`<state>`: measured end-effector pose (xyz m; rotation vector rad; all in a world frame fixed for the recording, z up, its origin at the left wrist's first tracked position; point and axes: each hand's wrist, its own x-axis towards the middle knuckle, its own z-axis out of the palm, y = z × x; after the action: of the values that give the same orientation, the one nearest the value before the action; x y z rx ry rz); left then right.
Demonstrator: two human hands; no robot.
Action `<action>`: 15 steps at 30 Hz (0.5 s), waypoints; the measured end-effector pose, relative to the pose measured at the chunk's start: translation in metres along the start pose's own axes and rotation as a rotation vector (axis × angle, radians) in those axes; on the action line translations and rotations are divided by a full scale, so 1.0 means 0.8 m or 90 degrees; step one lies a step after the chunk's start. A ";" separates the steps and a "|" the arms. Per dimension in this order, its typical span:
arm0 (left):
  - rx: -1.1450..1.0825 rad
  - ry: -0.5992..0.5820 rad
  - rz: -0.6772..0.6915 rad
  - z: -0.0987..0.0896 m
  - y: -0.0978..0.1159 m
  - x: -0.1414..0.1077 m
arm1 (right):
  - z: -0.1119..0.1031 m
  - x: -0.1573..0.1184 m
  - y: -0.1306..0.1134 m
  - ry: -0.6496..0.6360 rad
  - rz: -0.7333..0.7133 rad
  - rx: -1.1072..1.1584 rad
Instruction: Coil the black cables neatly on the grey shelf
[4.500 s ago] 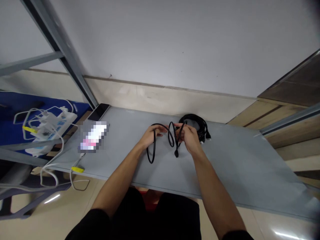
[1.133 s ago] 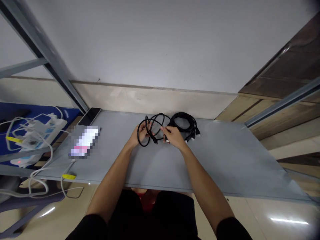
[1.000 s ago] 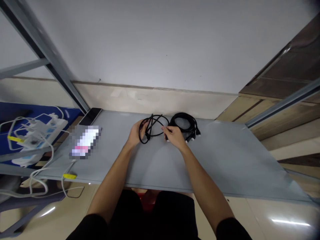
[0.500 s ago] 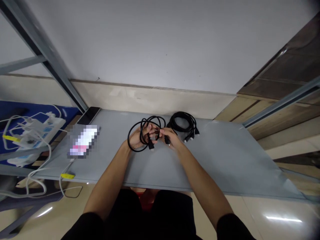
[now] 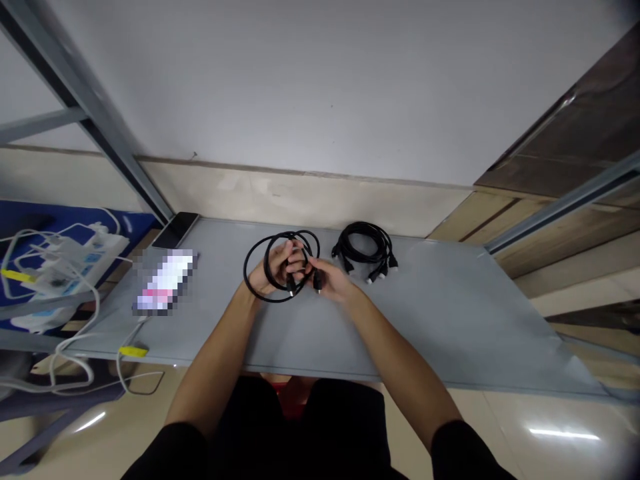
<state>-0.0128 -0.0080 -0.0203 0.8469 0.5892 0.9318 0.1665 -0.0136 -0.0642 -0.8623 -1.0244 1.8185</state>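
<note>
A black cable (image 5: 249, 255) hangs in loose loops around my left hand (image 5: 273, 270), whose fingers are curled on the coil. One plug of that cable, with a pale tip, points down below the left fingers. My right hand (image 5: 334, 279) pinches the same cable near its other plug (image 5: 317, 281), close beside the left fingertips. Just right of my hands, a coiled bundle of black cables (image 5: 389, 243) lies on the grey tabletop (image 5: 450, 313), with several plug ends sticking out toward me.
On the left of the table lie a dark phone (image 5: 176, 231) and a second device with a lit, blurred screen (image 5: 167, 283). White cords and a power strip (image 5: 95, 267) sit beyond the left edge. Grey metal posts (image 5: 115, 147) frame the table, with a wall behind.
Both hands have shifted slightly left with the looped cable, drawing away from the bundle on the table. More of the bundle's left side now shows.
</note>
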 end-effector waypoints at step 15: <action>0.516 0.131 0.145 -0.040 0.008 0.006 | -0.005 -0.013 -0.022 0.103 -0.068 -0.012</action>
<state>-0.0378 0.0098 -0.0328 1.5761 1.0990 0.9957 0.1802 -0.0165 -0.0489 -0.9320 -0.9666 1.6254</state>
